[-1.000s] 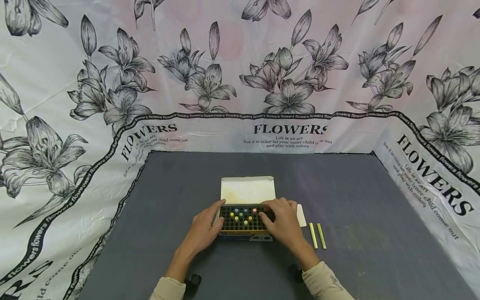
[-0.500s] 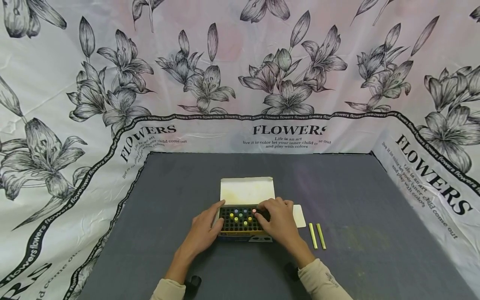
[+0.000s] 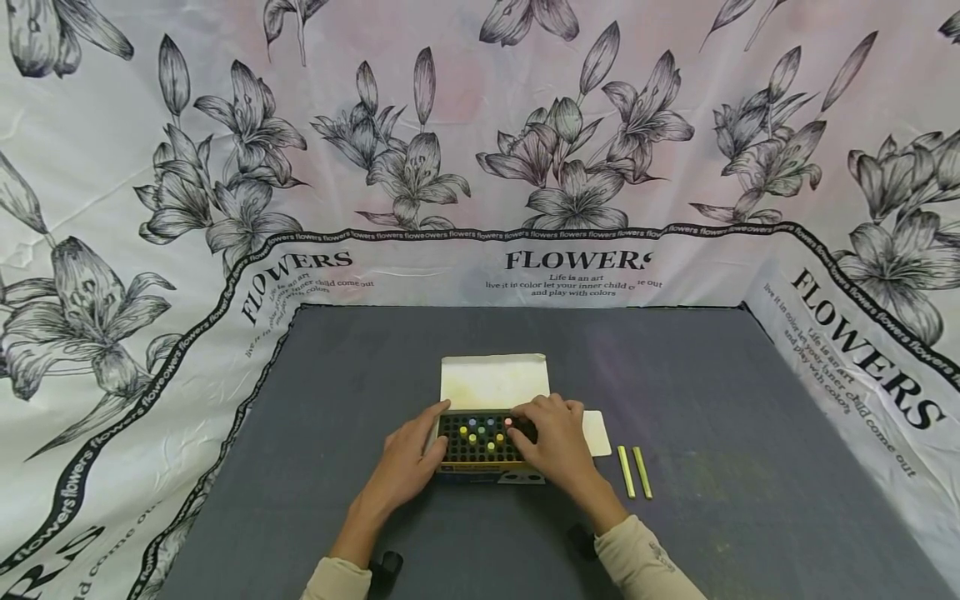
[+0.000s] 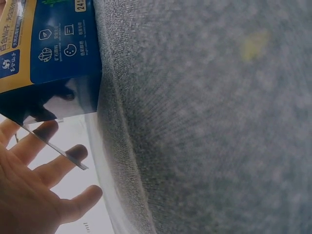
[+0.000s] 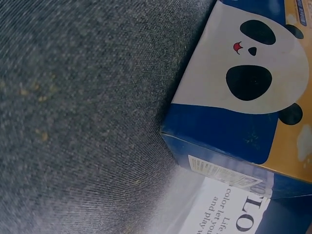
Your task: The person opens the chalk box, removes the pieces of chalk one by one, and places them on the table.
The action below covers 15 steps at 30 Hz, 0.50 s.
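An open cardboard box (image 3: pixel 480 477) stands on the table, its black holed insert (image 3: pixel 459 451) holding several short-looking chalk ends in yellow, blue, green and pink. My left hand (image 3: pixel 408 454) rests along the box's left end, thumb in front and fingers behind. In the left wrist view, the fingers (image 4: pixel 78 202) are spread beside a thin flap. My right hand (image 3: pixel 562 446) reaches over the box's right end. Its thumb and forefinger tips meet at the pink chalk (image 3: pixel 508 422), and its palm covers the insert's right side. In the right wrist view, only the panda-printed box (image 5: pixel 214 87) shows.
Two yellow chalk sticks (image 3: pixel 632 472) lie side by side on the grey tabletop (image 3: pixel 720 400), right of the box. The white lid (image 3: pixel 495 382) is folded back behind it. A side flap (image 3: pixel 597 433) sticks out right. Flower-printed cloth (image 3: pixel 420 267) surrounds the table's back and sides.
My right hand has shifted slightly left along the box, bringing its thumb and forefinger to the pink chalk. The left hand and the box stay in place.
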Available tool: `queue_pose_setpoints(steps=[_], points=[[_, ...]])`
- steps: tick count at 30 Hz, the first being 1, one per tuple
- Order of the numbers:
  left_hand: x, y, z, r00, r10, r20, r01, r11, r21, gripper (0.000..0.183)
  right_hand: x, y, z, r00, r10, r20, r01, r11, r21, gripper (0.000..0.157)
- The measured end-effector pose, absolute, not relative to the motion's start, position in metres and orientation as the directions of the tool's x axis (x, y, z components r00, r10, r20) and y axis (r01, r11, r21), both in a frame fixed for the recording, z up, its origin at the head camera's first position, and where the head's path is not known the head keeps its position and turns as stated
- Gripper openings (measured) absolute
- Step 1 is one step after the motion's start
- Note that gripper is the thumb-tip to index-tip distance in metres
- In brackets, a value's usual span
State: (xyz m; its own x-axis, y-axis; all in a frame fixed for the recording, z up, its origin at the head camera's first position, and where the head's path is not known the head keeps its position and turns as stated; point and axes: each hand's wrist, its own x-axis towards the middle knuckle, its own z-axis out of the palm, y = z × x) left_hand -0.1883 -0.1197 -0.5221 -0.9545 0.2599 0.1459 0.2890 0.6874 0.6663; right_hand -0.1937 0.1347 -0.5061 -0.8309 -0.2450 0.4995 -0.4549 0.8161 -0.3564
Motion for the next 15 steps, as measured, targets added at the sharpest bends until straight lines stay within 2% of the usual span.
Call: queue_pose_setpoints(steps=[15], points=[[-0.1883,-0.1187,-0.524,-0.962,0.239,0.13,0.263,0.692,0.672,0.052,-0.1964,0.131,-0.5068,-0.824,-0.255,0.506,-0.483,0.783,-0.392,0.009]])
